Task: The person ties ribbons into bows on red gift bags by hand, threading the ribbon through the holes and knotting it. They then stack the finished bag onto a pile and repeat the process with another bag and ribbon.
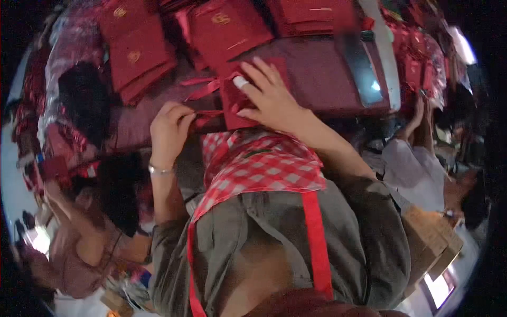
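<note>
A small dark red bag (229,100) lies at the table's front edge, just above the red checked apron (264,171). On top of it rests my right hand (266,98), fingers spread, with a white wrap on one finger. To the left, my left hand (171,124) pinches the end of a thin red ribbon (208,112) that runs to the bag. Another loop of red ribbon (203,90) sticks out from the bag's left side, touching neither hand.
Stacks of red bags with gold emblems (140,61) (227,26) stand along the back. A shiny dark object (364,74) lies on the table's right. Co-workers sit on both sides, with a person's arms (417,121) at right. Cardboard boxes (433,238) are lower right.
</note>
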### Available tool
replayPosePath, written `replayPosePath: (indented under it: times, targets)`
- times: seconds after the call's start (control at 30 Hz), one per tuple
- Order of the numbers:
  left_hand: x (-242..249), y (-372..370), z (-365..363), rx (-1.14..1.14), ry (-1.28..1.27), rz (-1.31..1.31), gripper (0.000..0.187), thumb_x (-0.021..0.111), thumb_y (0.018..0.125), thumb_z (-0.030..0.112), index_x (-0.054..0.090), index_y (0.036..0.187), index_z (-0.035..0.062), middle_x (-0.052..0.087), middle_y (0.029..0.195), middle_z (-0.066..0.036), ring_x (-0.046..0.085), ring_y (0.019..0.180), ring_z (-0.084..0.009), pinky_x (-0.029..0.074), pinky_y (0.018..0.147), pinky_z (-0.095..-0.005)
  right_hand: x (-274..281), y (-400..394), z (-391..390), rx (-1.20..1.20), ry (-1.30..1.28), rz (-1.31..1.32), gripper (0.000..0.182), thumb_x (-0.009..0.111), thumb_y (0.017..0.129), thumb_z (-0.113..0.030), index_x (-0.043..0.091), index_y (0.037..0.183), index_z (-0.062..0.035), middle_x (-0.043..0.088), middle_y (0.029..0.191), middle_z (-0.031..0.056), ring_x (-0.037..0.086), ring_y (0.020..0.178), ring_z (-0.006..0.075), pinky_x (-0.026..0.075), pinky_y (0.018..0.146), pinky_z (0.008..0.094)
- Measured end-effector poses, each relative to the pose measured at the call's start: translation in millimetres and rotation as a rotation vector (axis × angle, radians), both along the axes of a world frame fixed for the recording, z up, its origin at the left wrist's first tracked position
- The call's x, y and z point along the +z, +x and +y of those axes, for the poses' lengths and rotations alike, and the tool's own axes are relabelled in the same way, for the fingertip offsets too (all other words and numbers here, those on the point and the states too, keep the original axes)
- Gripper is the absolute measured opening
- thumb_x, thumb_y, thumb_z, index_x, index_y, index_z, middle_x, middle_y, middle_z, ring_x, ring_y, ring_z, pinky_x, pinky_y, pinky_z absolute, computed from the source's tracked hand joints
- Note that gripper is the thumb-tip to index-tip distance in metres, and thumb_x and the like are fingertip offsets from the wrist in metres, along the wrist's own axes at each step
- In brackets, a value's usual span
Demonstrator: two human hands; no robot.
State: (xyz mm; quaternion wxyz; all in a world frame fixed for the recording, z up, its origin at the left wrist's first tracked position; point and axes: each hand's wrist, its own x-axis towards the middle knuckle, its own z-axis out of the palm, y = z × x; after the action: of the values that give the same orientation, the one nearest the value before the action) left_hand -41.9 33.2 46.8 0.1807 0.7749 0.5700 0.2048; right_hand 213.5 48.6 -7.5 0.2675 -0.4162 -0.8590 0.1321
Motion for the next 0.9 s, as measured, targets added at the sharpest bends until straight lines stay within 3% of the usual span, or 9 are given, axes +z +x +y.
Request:
replayPosePath:
  times: [0.33, 0.43, 0.57, 0.9]
  targets:
    - [-14.3, -5.2, 2.0, 0.081, 0.092, 0.011, 0.01, 0.07, 0.071, 0.01, 0.065, 0.078, 0.0045, 0.06, 0.096, -0.009, 0.059, 0.088, -0.0288, 0.048, 0.074, -0.0371, -4.7, 10.9, 3.2, 0.049, -0.03, 0.059, 0.071, 0.075, 0.07, -0.032, 0.044, 0.127, -0.0025, 0.036, 0.137, 0.0178, 0.029, 0.13, 0.04, 0.027, 0.103, 0.0551]
    - [-20.6, -12.5, 0.4, 0.063, 0.102, 0.006, 0.009, 0.069, 0.072, 0.011, 0.065, 0.078, 0.0051, 0.061, 0.097, -0.009, 0.058, 0.088, -0.0293, 0.048, 0.075, -0.0375, -6.6, 10.2, 5.9, 0.054, -0.031, 0.159, 0.08, 0.075, 0.07, -0.031, 0.035, 0.132, 0.0006, 0.041, 0.131, 0.0239, 0.034, 0.126, 0.0419, 0.027, 0.104, 0.0534]
    - [-23.7, -16.2, 1.5, 0.041, 0.085, 0.044, 0.009, 0.069, 0.072, 0.012, 0.065, 0.078, 0.0058, 0.061, 0.1, -0.009, 0.058, 0.087, -0.0296, 0.047, 0.074, -0.0375, -7.0, 6.5, 4.7, 0.036, -0.041, 0.125, 0.08, 0.075, 0.071, -0.031, 0.034, 0.132, 0.0023, 0.04, 0.13, 0.0268, 0.035, 0.126, 0.0419, 0.027, 0.104, 0.0524]
    - [-28.9, -15.2, 11.3, -0.024, 0.082, -0.02, 0.006, 0.067, 0.072, 0.009, 0.064, 0.076, 0.0046, 0.061, 0.085, -0.009, 0.059, 0.082, -0.0293, 0.047, 0.074, -0.0377, -2.2, 6.1, 4.6, -0.005, -0.078, 0.089, 0.074, 0.073, 0.074, -0.031, 0.039, 0.129, 0.0046, 0.04, 0.129, 0.0281, 0.037, 0.123, 0.0419, 0.029, 0.104, 0.0483]
